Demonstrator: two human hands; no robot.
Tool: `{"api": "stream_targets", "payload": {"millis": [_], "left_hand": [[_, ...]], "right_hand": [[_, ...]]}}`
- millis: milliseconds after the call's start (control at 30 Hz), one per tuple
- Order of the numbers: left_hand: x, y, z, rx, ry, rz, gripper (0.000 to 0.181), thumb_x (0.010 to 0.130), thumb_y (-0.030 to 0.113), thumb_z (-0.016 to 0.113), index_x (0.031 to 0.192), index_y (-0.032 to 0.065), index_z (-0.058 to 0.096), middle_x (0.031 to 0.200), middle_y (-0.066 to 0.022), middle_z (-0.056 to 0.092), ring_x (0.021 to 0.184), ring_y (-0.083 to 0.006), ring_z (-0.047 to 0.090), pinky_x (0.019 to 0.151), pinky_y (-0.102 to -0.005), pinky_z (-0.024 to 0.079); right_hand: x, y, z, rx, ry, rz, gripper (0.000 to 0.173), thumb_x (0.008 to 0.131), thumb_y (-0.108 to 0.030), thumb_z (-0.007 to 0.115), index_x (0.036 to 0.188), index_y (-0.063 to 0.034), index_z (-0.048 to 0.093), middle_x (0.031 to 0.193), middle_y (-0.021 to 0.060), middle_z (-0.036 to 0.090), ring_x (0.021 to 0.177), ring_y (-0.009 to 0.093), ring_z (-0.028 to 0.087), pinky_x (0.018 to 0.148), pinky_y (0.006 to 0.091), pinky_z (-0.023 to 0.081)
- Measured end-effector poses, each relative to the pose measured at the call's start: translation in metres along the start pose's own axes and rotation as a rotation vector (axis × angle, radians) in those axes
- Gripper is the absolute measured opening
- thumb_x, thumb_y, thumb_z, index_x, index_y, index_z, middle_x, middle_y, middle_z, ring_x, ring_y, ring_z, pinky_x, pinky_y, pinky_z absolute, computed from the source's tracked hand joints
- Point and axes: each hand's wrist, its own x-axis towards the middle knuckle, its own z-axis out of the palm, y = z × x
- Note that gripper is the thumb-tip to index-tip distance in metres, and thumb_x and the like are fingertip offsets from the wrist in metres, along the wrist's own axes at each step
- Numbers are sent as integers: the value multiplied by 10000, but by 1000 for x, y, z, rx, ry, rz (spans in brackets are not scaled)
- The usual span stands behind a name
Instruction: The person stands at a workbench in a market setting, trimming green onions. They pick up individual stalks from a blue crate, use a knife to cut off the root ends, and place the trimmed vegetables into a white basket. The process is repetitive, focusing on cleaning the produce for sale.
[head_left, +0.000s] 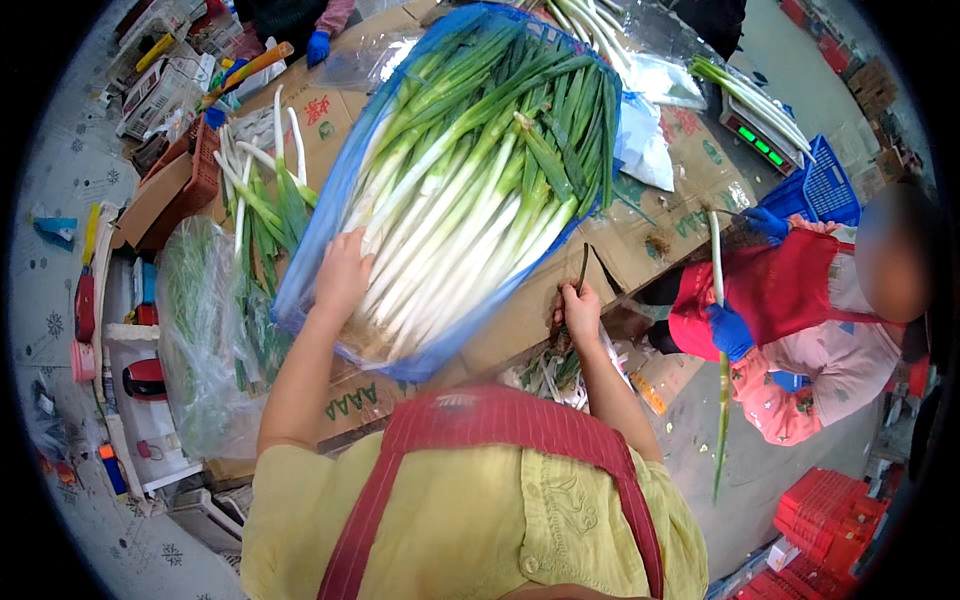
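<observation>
A large heap of Welsh onions (465, 202) lies in a blue plastic basket (296, 281) in front of me, white ends towards me and green leaves away. My left hand (343, 274) touches the white stalks at the heap's left side. Its fingertips are partly hidden among them, so a grip cannot be made out. Right of the basket, low by the table's near edge, my right hand (579, 309) is closed around a thin dark knife (584, 262), its blade pointing away from me.
Cardboard (517, 319) covers the table. Loose onions (259, 187) and a clear plastic bag of greens (202, 337) lie left. A scale (761, 146) bearing onions stands far right, near a blue crate (821, 184). A co-worker in blue gloves (729, 330) holds one onion at right.
</observation>
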Motion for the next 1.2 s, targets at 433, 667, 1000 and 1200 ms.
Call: {"api": "stream_targets", "payload": {"millis": [433,667,1000,1200], "left_hand": [[46,-8,-64,-745,-257,-104,449,843,115,715,1240,-37,571,1021,-54,593,940,-128,548,846,-283,452],[19,-25,-25,-195,163,134,322,861,18,610,1182,49,611,983,-150,566,859,-240,569,806,-341,473],[-33,129,85,-221,-107,412,385,883,65,598,1254,-21,545,1084,-254,601,1011,-410,585,927,-459,472],[-13,131,93,-346,-395,207,348,866,19,588,1212,49,609,1214,-190,542,1125,-392,509,966,-450,432]], "right_hand": [[-3,4,0,-7,-18,-23,158,918,-154,567,930,1,597,638,62,571,441,151,529,422,299,419],[-5,8,-1,16,-33,-59,154,927,-143,550,951,4,588,640,45,547,460,140,518,420,296,404],[-9,12,-5,132,-4,22,134,927,-142,555,977,-21,580,646,36,537,461,140,512,413,297,403],[-13,16,1,191,74,-13,115,942,-154,573,1002,-61,606,687,6,557,482,101,486,426,264,406]]}}
